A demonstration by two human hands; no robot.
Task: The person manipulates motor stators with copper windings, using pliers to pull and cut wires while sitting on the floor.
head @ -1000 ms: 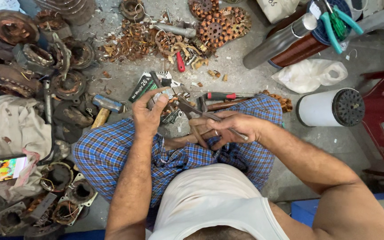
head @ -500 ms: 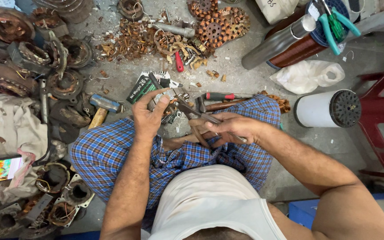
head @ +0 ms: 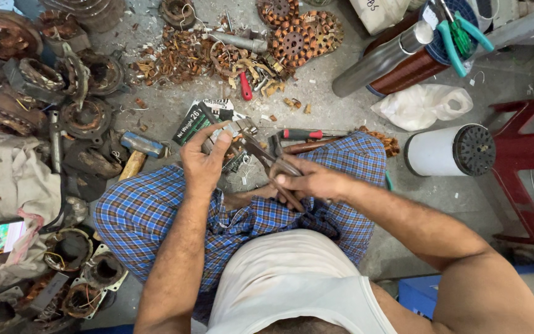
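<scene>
I sit on a concrete floor, knees apart under blue checked cloth [head: 143,210]. My left hand [head: 204,162] grips a small metal motor part [head: 233,133] held over my lap. My right hand [head: 313,180] is closed on the handles of dark pliers [head: 267,159], whose jaws point up-left into that part. The part is mostly hidden behind my left fingers.
Rusty motor stators [head: 84,117] pile at the left, with a hammer [head: 136,151] beside my knee. Copper scraps [head: 180,59] and a red-handled screwdriver [head: 301,134] lie ahead. A white cylinder [head: 443,151], red stool [head: 526,173], plastic bag [head: 424,105] and metal tube [head: 381,59] stand right.
My hands stay together on the part and pliers; the pliers have shifted slightly and my right hand has dropped a little toward my lap.
</scene>
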